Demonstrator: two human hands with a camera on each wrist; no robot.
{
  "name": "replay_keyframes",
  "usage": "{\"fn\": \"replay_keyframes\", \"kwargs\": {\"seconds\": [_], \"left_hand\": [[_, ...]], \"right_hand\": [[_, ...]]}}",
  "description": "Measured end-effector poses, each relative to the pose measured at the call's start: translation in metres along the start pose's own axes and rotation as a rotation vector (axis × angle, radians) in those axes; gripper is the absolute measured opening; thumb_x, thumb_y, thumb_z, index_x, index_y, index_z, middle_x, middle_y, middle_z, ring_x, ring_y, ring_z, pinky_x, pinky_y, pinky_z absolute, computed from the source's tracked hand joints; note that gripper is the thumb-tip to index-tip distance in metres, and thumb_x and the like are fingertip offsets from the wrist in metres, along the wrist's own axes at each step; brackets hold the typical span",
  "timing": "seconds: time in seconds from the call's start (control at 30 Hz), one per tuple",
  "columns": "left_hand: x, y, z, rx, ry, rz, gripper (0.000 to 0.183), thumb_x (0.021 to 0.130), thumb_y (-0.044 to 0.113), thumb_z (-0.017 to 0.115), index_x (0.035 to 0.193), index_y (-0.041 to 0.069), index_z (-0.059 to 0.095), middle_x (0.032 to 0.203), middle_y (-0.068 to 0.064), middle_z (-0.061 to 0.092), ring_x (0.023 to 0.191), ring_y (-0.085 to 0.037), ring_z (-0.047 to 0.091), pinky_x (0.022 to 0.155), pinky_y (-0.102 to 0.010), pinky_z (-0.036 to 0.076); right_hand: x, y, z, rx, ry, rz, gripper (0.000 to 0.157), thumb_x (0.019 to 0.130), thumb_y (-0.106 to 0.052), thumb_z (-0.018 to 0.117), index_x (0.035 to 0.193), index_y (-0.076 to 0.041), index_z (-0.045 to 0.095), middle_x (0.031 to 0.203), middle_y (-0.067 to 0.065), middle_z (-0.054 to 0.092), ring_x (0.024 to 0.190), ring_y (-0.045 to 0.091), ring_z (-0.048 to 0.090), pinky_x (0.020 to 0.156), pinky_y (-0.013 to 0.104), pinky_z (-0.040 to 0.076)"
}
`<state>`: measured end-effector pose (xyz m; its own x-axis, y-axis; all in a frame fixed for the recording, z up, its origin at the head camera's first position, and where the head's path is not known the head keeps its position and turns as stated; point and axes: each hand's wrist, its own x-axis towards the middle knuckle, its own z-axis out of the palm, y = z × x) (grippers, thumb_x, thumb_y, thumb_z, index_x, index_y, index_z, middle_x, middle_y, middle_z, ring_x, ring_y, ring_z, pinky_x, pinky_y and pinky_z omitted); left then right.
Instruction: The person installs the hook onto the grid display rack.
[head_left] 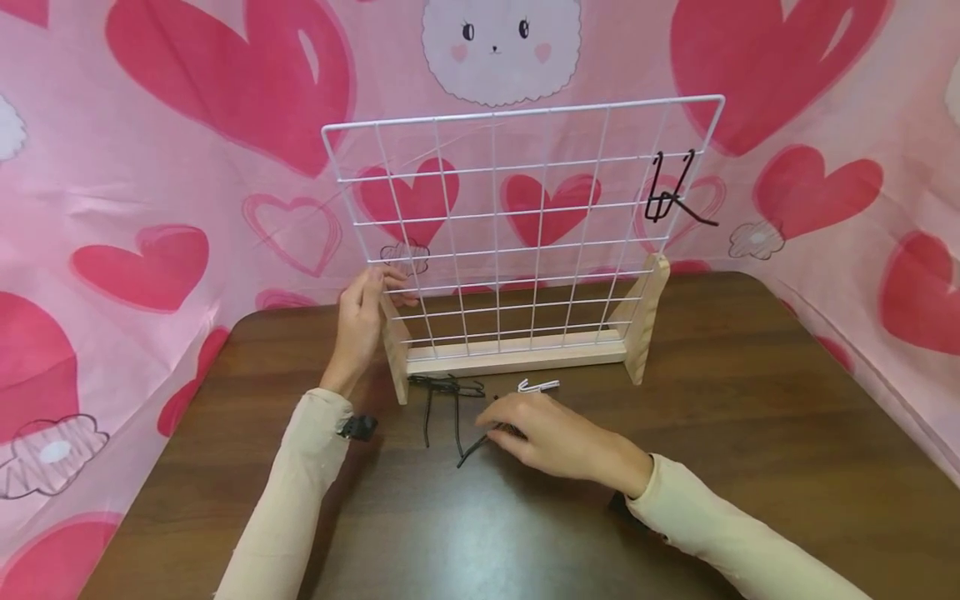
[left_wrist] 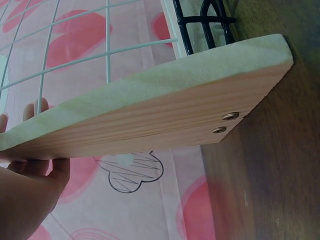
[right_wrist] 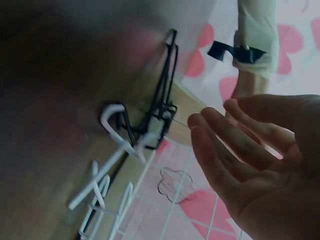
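Note:
A white wire grid stands upright in a pale wooden stand. My left hand grips the stand's left side panel; in the left wrist view, fingers show on both sides of that panel. In front of the stand lie several black wire hooks and, to their right, white wire hooks. Over these hooks hovers my right hand, palm down. The right wrist view shows this hand with loosely bent fingers and nothing held, beside a white hook and black hooks.
One black hook hangs on the grid's upper right, its prong sticking out. The brown wooden table carries the stand. Behind it hangs a pink cloth with hearts. Dark straps show at the wrists.

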<state>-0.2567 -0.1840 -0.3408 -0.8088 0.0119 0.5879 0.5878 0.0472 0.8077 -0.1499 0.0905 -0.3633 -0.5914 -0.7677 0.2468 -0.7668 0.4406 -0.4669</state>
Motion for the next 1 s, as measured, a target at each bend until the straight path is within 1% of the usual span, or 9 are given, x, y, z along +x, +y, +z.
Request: {"fn": "replay_keyframes", "kwargs": {"seconds": [0.07, 0.2, 0.4, 0.53, 0.63, 0.67, 0.77, 0.83, 1.0], "left_hand": [[-0.001, -0.001, 0.000, 0.003, 0.001, -0.004, 0.046, 0.110, 0.025, 0.035, 0.108, -0.013, 0.061, 0.097, -0.025, 0.068, 0.081, -0.045, 0.068, 0.080, -0.047, 0.059], [-0.003, -0.001, -0.001, 0.028, 0.001, -0.003, 0.047, 0.110, 0.026, 0.034, 0.108, -0.013, 0.061, 0.099, -0.030, 0.066, 0.080, -0.042, 0.069, 0.082, -0.044, 0.059], [-0.002, 0.000, -0.001, 0.013, -0.004, 0.010, 0.047, 0.110, 0.025, 0.034, 0.108, -0.013, 0.061, 0.103, -0.037, 0.062, 0.080, -0.041, 0.069, 0.079, -0.043, 0.060], [0.000, -0.001, 0.001, 0.005, -0.001, 0.013, 0.046, 0.110, 0.024, 0.034, 0.108, -0.012, 0.062, 0.104, -0.038, 0.060, 0.080, -0.037, 0.070, 0.077, -0.042, 0.060], [0.000, -0.001, 0.001, 0.009, 0.002, 0.012, 0.046, 0.110, 0.024, 0.034, 0.108, -0.013, 0.061, 0.101, -0.033, 0.064, 0.079, -0.035, 0.071, 0.076, -0.041, 0.060], [-0.001, -0.001, 0.001, 0.009, 0.003, 0.011, 0.046, 0.110, 0.024, 0.034, 0.108, -0.013, 0.061, 0.100, -0.029, 0.066, 0.079, -0.035, 0.071, 0.076, -0.041, 0.060], [-0.001, -0.001, 0.001, 0.013, 0.009, 0.011, 0.045, 0.110, 0.023, 0.034, 0.108, -0.012, 0.062, 0.095, -0.017, 0.070, 0.077, -0.032, 0.071, 0.075, -0.040, 0.061], [-0.001, -0.001, 0.001, 0.008, 0.011, 0.014, 0.045, 0.110, 0.023, 0.034, 0.108, -0.012, 0.062, 0.093, -0.014, 0.071, 0.076, -0.031, 0.071, 0.074, -0.040, 0.061], [-0.001, -0.001, 0.002, 0.005, 0.013, 0.017, 0.044, 0.110, 0.022, 0.035, 0.107, -0.012, 0.062, 0.094, -0.024, 0.069, 0.075, -0.029, 0.071, 0.074, -0.038, 0.061]], "right_hand": [[-0.002, 0.000, 0.006, -0.026, -0.055, 0.009, 0.022, 0.098, -0.013, 0.063, 0.118, -0.007, 0.070, 0.116, 0.001, 0.070, 0.111, 0.011, 0.063, 0.095, 0.030, 0.054], [-0.004, 0.000, 0.014, -0.103, -0.125, 0.012, 0.025, 0.098, -0.014, 0.064, 0.122, -0.009, 0.068, 0.122, 0.002, 0.067, 0.117, 0.014, 0.060, 0.100, 0.032, 0.051], [-0.005, 0.000, 0.020, -0.167, -0.137, -0.003, 0.024, 0.095, -0.011, 0.067, 0.119, -0.009, 0.069, 0.119, 0.001, 0.068, 0.116, 0.016, 0.059, 0.109, 0.038, 0.045], [-0.005, 0.001, 0.022, -0.208, -0.133, -0.002, 0.023, 0.091, -0.004, 0.068, 0.113, -0.011, 0.071, 0.110, -0.001, 0.069, 0.106, 0.014, 0.057, 0.099, 0.031, 0.051], [-0.007, 0.001, 0.024, -0.260, -0.138, -0.005, 0.026, 0.087, 0.003, 0.068, 0.108, -0.012, 0.072, 0.104, -0.002, 0.067, 0.097, 0.013, 0.053, 0.079, 0.023, 0.053], [-0.008, 0.001, 0.025, -0.278, -0.140, -0.011, 0.028, 0.085, 0.005, 0.068, 0.107, -0.011, 0.073, 0.102, -0.002, 0.066, 0.095, 0.014, 0.053, 0.077, 0.022, 0.052], [-0.009, 0.000, 0.028, -0.348, -0.141, -0.035, 0.030, 0.080, 0.007, 0.070, 0.104, -0.011, 0.074, 0.096, -0.001, 0.063, 0.089, 0.015, 0.052, 0.073, 0.022, 0.050], [-0.009, -0.001, 0.030, -0.387, -0.133, -0.052, 0.029, 0.078, 0.007, 0.072, 0.100, -0.012, 0.074, 0.091, -0.001, 0.061, 0.085, 0.015, 0.052, 0.071, 0.023, 0.049], [-0.010, 0.000, 0.030, -0.421, -0.117, -0.072, 0.023, 0.078, 0.004, 0.072, 0.090, -0.015, 0.072, 0.085, -0.003, 0.058, 0.081, 0.014, 0.051, 0.069, 0.023, 0.048]]}}
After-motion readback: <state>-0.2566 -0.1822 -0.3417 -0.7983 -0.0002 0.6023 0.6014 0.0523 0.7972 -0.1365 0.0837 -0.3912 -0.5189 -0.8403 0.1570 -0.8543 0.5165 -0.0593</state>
